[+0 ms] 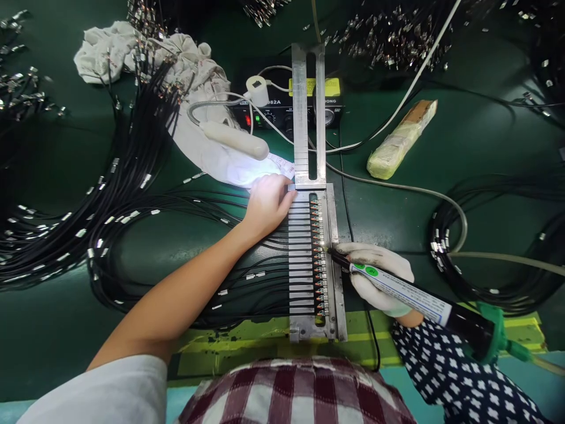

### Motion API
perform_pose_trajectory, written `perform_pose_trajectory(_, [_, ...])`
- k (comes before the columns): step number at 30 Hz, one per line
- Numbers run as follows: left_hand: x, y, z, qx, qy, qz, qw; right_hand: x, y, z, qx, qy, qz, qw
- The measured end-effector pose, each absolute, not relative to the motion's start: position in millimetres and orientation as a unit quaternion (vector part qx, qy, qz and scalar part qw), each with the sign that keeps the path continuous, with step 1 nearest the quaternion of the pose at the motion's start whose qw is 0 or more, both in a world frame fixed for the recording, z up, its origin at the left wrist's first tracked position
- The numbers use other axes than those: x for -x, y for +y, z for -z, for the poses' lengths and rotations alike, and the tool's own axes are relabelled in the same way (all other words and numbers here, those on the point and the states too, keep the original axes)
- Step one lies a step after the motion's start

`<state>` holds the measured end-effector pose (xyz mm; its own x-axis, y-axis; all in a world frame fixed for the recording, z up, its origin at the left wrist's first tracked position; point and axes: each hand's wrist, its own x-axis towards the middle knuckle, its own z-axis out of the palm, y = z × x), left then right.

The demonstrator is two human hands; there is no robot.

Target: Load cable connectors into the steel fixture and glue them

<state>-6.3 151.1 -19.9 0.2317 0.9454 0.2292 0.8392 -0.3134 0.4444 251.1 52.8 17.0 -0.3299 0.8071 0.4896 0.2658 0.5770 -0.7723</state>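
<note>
A slotted metal jig [304, 327] stands in the middle of the bench with its hinged cover [301, 112] swung open away from me. Several black cables [265, 277] enter its slots from the left, their stripped, terminal-fitted ends [316, 259] lined up over the long opening. My bare left hand [269, 203] grips the jig's upper left edge near the hinge, thumb and fingertips on the metal. In my white-gloved right hand [379, 274] is a dispensing syringe [401, 291], its dark tip at the right side of the terminal row.
A lit lamp [236, 140] on a flexible neck hangs over a white cloth [198, 141]. Behind the jig sits a black controller box [278, 115]. A tape-wrapped block [401, 141] lies right of it. Cable bundles [132, 129] spread left; coiled cable [441, 235] lies right.
</note>
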Motion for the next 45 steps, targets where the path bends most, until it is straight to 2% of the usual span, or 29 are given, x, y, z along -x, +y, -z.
perform_pose_trajectory(45, [6.9,151.1,20.8,-0.776,0.574,-0.231,0.118,-253.5,42.0,-15.3,0.36,-0.755,-0.312,0.451])
